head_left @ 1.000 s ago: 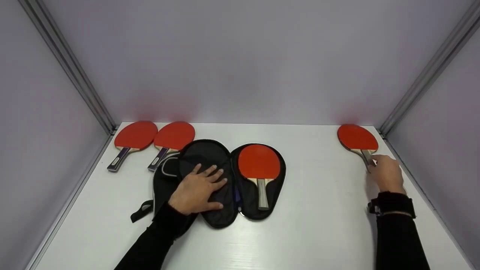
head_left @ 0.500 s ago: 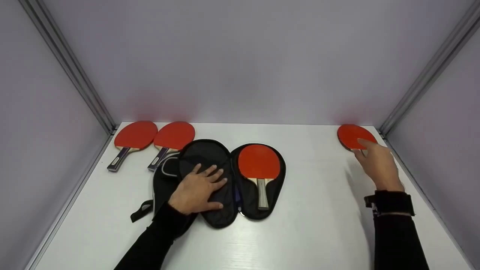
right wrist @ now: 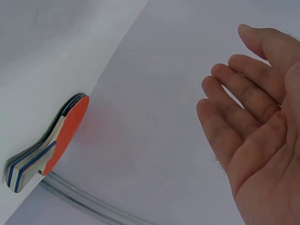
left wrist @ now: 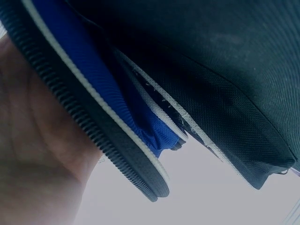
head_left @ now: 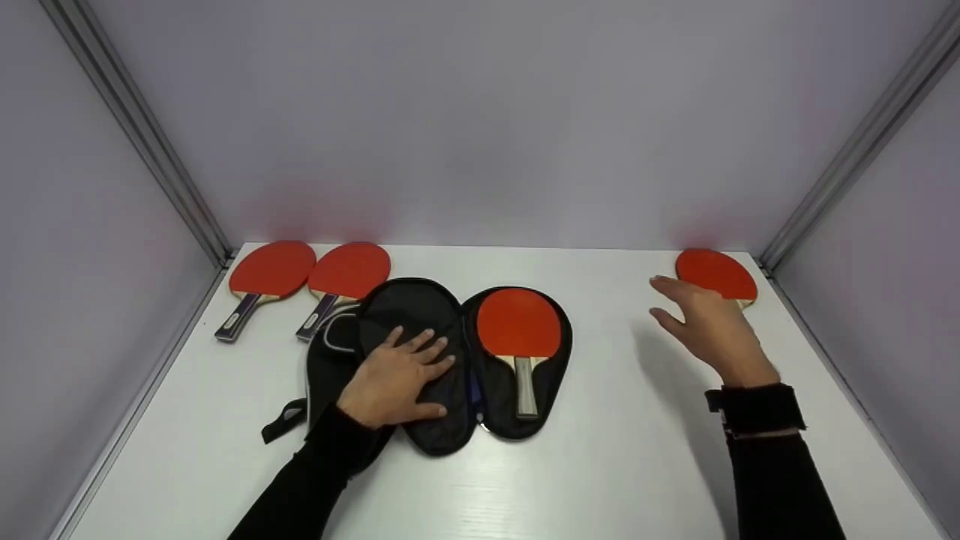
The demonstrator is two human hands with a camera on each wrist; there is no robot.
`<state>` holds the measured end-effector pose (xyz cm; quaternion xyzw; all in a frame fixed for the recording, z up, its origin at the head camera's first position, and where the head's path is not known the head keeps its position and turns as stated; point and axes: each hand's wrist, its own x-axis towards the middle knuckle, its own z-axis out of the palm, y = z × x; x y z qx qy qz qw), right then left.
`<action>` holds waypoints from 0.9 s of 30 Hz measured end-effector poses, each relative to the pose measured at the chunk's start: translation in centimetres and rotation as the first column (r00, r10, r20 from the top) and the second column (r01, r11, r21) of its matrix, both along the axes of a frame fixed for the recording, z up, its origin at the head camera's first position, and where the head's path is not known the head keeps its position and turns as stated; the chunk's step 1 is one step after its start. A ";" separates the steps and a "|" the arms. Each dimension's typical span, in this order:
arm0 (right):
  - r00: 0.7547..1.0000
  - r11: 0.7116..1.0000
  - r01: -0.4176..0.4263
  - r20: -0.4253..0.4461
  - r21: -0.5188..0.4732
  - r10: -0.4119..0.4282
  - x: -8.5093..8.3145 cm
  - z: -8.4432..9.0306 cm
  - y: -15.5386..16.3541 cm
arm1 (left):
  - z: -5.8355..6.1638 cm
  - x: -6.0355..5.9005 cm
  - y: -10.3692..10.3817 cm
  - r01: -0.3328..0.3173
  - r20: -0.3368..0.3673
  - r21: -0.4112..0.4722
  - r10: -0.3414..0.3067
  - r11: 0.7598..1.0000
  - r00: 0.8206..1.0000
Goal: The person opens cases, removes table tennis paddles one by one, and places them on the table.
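An unzipped black paddle case (head_left: pixel 412 307) lies spread on the table, and a red table tennis paddle (head_left: pixel 519 324) rests in its right half. My left hand (head_left: pixel 394 382) lies on the left flap with the fingers spread. In the left wrist view, the case's zipper edge (left wrist: pixel 93 133) and blue lining (left wrist: pixel 93 70) run beside the palm. My right hand (head_left: pixel 709 330) is in the air with nothing in it, its fingers loosely extended. Behind it at the far right corner lies another red paddle (head_left: pixel 712 271), its handle hidden by the hand in the head view.
Two red paddles with dark handles, one at the far left (head_left: pixel 271 270) and one beside it (head_left: pixel 350 270), lie at the back. Under the open case is another black case (head_left: pixel 330 375) with a strap (head_left: pixel 285 421). Grey walls (head_left: pixel 480 120) enclose the white table (head_left: pixel 600 465).
My right hand has let go of the far right paddle's handle, lifted and moved left. That paddle stays in place. The left hand has not moved.
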<state>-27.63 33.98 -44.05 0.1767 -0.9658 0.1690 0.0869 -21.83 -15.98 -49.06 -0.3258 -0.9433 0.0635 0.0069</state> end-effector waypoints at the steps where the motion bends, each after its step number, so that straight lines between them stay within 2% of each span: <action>1: 1.000 1.000 -0.019 -0.008 0.017 0.019 0.1 0.0 -0.5 | 0.0 0.0 0.0 -0.001 0.000 -0.002 0.001 1.000 1.000; 5: 0.995 0.993 -0.094 -0.025 0.067 0.096 0.5 0.0 -2.3 | 0.1 0.0 0.0 0.000 -0.005 -0.008 0.000 1.000 1.000; 17: 0.978 0.971 -0.184 -0.073 0.150 0.197 1.9 -0.9 -6.8 | 0.1 0.0 0.0 0.006 -0.016 -0.001 -0.006 1.000 1.000; 27: 0.930 0.913 -0.321 -0.096 0.253 0.353 3.0 -2.3 -10.1 | 0.0 0.2 0.0 0.007 -0.036 0.003 -0.007 1.000 0.999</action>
